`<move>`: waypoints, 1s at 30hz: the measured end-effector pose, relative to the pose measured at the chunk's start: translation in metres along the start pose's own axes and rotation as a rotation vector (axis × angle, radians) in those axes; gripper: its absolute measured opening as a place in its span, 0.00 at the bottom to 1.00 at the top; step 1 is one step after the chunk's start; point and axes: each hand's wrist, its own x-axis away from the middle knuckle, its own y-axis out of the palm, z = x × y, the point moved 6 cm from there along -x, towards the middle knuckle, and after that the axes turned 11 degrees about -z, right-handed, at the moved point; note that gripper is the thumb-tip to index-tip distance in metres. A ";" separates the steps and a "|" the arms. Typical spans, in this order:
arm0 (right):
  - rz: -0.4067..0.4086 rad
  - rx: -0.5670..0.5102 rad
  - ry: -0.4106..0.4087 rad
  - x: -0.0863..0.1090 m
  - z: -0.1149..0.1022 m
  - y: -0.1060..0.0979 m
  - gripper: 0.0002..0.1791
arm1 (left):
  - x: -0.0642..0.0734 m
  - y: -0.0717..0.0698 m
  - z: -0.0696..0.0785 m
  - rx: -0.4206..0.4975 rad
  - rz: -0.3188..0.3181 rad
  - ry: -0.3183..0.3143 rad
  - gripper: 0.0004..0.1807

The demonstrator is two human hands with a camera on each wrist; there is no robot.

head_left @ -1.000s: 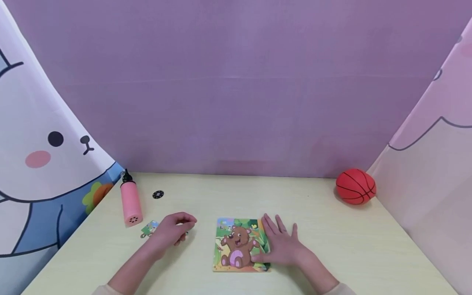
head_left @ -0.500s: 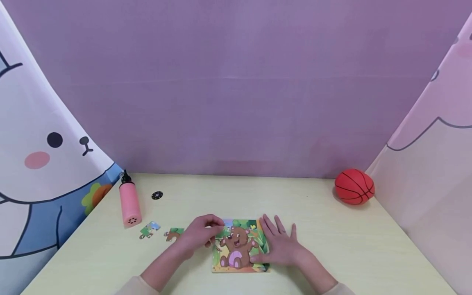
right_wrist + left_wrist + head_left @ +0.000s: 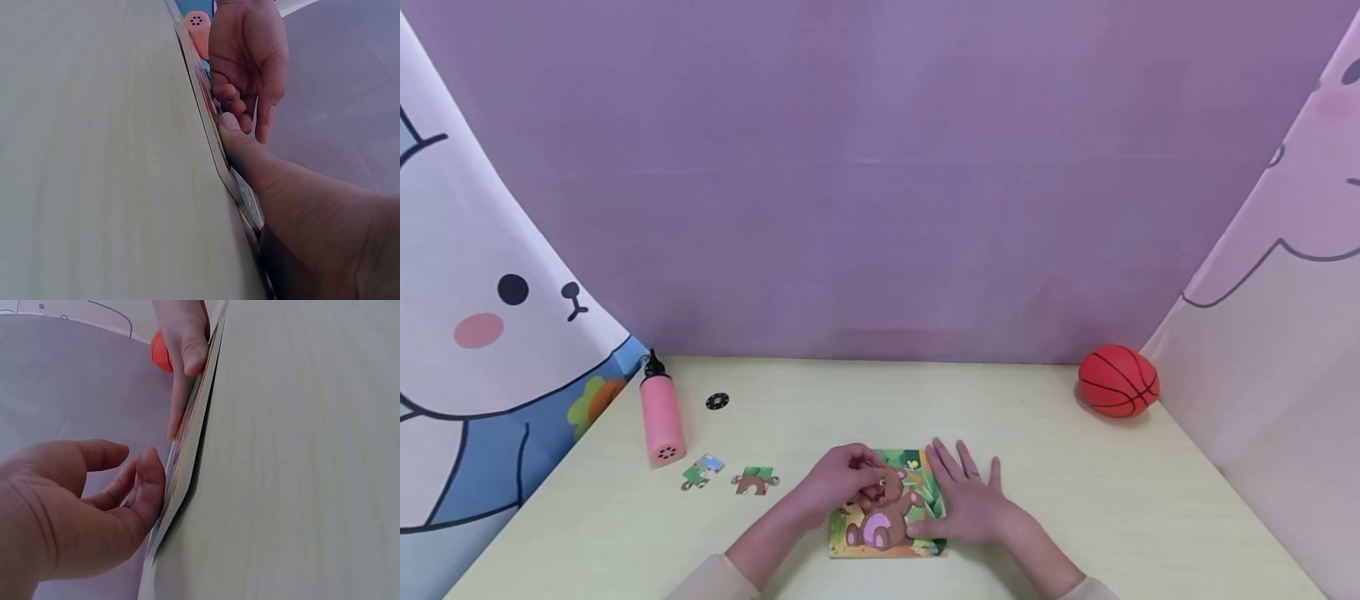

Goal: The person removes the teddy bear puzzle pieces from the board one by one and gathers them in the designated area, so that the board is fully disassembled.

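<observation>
A square bear jigsaw puzzle (image 3: 877, 533) lies on the table in front of the person. Over its upper left part is the left hand (image 3: 842, 482), fingers bent downward and hiding that corner. The left wrist view shows this hand's fingertips (image 3: 153, 472) right at the board's surface, with a gap between finger and thumb and nothing seen in it. The right hand (image 3: 972, 504) rests with fingers spread along the puzzle's right side, its thumb (image 3: 230, 122) on the picture. Two loose jigsaw pieces, one brown and green (image 3: 755, 481), one green and blue (image 3: 703, 472), lie left of the puzzle.
A pink cylinder with a black top (image 3: 662, 421) stands or lies at the table's left edge. Near it is a black disc (image 3: 717, 401). A red toy basketball (image 3: 1118, 382) sits at the back right. Fabric walls (image 3: 880, 208) enclose the pale table (image 3: 1037, 450).
The left hand has moved right, from beside the loose pieces to over the puzzle's upper left, uncovering the brown and green piece. The right hand has stayed on the puzzle's right side.
</observation>
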 end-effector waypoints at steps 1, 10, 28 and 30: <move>0.000 -0.004 -0.004 0.000 0.000 0.000 0.68 | -0.001 0.002 0.000 -0.006 0.001 -0.001 0.11; 0.000 -0.016 -0.009 0.000 0.000 0.002 0.68 | -0.011 0.009 0.001 -0.045 0.037 -0.010 0.12; -0.004 -0.009 0.000 0.000 0.000 0.001 0.67 | -0.017 0.017 0.006 -0.078 0.009 -0.039 0.22; -0.001 -0.007 0.000 0.001 -0.001 0.000 0.67 | -0.018 0.018 0.006 -0.079 0.000 -0.046 0.22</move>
